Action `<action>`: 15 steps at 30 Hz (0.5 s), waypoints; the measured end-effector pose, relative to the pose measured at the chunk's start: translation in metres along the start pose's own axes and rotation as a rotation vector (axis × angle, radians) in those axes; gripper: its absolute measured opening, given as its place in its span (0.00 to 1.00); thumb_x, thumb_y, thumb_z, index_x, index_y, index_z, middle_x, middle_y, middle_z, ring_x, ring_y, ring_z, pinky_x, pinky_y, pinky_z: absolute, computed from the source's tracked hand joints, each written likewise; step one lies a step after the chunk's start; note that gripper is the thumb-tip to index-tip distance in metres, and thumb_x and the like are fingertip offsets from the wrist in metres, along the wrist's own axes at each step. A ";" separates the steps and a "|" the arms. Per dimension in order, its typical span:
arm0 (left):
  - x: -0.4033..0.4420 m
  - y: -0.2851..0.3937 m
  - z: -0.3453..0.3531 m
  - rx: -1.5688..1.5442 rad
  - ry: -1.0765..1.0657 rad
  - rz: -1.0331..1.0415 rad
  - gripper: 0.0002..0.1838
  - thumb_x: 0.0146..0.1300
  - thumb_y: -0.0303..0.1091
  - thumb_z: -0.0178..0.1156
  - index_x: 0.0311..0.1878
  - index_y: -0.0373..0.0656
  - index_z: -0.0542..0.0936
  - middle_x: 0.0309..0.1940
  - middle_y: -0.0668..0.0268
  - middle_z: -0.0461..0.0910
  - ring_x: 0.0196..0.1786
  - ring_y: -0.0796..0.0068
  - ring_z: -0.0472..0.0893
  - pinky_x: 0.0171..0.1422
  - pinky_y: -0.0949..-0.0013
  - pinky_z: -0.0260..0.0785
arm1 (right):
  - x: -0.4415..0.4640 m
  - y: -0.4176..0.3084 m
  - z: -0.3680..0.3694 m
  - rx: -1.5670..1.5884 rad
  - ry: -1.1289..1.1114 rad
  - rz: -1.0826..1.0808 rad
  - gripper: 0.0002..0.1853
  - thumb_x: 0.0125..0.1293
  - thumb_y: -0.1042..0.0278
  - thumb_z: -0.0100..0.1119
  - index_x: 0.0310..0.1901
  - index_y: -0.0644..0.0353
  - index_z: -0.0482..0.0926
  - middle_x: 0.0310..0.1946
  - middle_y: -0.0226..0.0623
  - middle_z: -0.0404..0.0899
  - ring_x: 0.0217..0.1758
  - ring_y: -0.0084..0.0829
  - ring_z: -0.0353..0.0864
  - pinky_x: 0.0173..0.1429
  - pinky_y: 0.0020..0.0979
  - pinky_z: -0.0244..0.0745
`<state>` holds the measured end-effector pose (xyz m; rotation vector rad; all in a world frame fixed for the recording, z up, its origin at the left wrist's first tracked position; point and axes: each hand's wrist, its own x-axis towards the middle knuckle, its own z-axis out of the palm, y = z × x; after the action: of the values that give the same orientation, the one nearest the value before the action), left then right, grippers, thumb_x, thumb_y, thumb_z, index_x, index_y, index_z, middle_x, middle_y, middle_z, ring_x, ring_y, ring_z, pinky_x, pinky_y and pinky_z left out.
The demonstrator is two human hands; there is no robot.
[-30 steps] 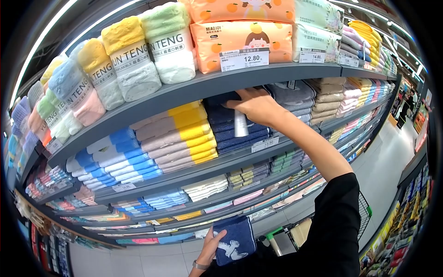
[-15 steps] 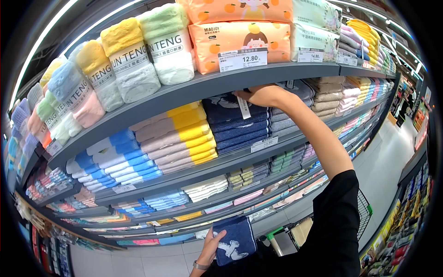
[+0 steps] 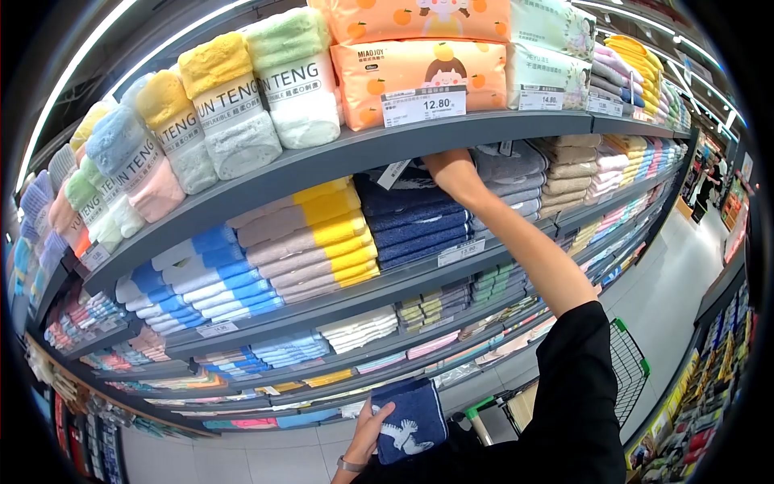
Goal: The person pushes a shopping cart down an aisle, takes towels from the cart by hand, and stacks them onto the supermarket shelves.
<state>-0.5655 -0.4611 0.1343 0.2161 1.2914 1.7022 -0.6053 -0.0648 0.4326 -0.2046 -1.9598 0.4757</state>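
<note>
Low in front of me, my left hand (image 3: 371,425) grips a folded navy towel (image 3: 422,415) with a pale bird design, its thumb across the front. My right hand (image 3: 451,168) reaches onto the shelf above a stack of folded navy towels (image 3: 415,234). Its fingers are hidden behind the wrist and under the upper shelf, so their grip does not show. A white paper tag (image 3: 393,174) hangs at the top of that stack, left of the hand.
Overhead, the upper shelf edge (image 3: 363,139) holds orange packs (image 3: 363,89) and rolled towels (image 3: 290,93). Grey towels (image 3: 508,189) and yellow-banded towels (image 3: 322,234) flank the navy stack. A shopping cart (image 3: 627,375) stands at lower right. A person (image 3: 709,181) is far down the aisle.
My right hand has pushed further in under the upper shelf, and its forearm has shifted left. The white tag has swung left and tilted. My left hand and its towel stay put.
</note>
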 end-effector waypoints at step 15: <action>-0.002 0.000 0.004 0.026 0.030 0.004 0.29 0.65 0.28 0.61 0.67 0.33 0.64 0.57 0.55 0.75 0.55 0.69 0.77 0.59 0.69 0.71 | -0.005 -0.025 -0.022 -0.443 -0.137 -0.425 0.13 0.60 0.67 0.58 0.45 0.63 0.77 0.40 0.50 0.78 0.44 0.53 0.77 0.50 0.48 0.74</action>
<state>-0.5625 -0.4600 0.1366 0.2093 1.3370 1.6988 -0.5819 -0.0841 0.4465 -0.0288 -2.1491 -0.2311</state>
